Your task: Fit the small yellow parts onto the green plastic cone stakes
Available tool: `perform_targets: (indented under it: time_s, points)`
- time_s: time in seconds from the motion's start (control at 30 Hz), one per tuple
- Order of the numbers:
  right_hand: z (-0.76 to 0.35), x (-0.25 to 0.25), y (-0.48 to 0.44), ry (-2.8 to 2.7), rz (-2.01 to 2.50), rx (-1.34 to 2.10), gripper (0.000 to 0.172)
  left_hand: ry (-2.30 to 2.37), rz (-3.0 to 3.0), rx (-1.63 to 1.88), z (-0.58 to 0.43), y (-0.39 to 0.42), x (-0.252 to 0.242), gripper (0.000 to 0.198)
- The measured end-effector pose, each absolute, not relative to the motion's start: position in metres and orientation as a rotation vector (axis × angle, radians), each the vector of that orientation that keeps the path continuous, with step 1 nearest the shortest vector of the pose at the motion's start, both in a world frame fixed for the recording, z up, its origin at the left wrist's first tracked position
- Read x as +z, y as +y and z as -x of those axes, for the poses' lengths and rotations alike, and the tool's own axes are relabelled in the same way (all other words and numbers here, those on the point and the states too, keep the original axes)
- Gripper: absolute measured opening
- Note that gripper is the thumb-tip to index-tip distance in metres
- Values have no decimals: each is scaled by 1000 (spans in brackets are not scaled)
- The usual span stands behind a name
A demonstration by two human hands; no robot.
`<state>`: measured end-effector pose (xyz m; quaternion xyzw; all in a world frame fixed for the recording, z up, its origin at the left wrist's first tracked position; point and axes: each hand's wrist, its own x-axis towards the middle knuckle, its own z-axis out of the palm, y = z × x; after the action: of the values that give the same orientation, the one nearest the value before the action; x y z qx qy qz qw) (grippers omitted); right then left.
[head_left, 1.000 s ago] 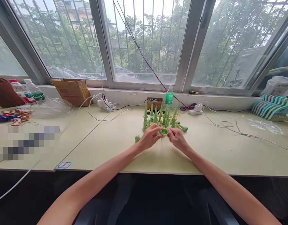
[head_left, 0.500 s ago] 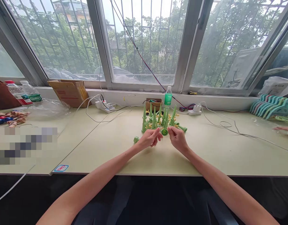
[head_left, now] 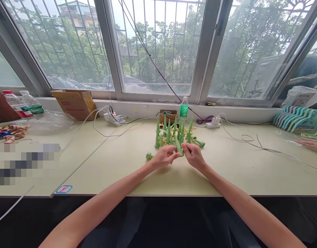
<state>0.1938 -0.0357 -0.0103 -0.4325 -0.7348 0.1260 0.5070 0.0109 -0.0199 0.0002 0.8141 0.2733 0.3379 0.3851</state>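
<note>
Between my hands, a green plant watering spike stands point up, slightly tilted, with its wide end low. My left hand is closed around its left side. From the right, my right hand pinches at the spike's side, where a small bit of its yellow valve shows by the fingertips; the fingers hide most of it. Just behind are several similar green spikes, some upright and some lying down, with yellow valves among them. A loose green piece lies left of my left hand.
Behind the spikes stand a small cardboard box and a green-labelled bottle. Cables and power strips run along the wall. Hangers and another person's hand are at the right. A larger carton stands at the left.
The held spike has turned from its round open end facing me to point up. My left fingers have closed on it, and my right hand has shifted slightly down and left.
</note>
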Motion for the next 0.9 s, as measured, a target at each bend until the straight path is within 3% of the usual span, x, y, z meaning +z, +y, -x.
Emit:
perform_targets:
  time_s: [0.23,0.47,0.7,0.9]
  points:
    - [-194,-12,-33,-1777,1089,368,42,671,-2407,1052,-11,-16,-6,22]
    - [-192,-11,-34,-1750,1083,431,43,681,-2505,1104,-7,-13,-9,24]
    - [-193,-7,-36,-1631,1122,329,40,936,-2203,1196,-13,-17,-1,35]
    - [-193,-8,-37,-1681,1078,247,40,911,-1933,815,-13,-21,8,62]
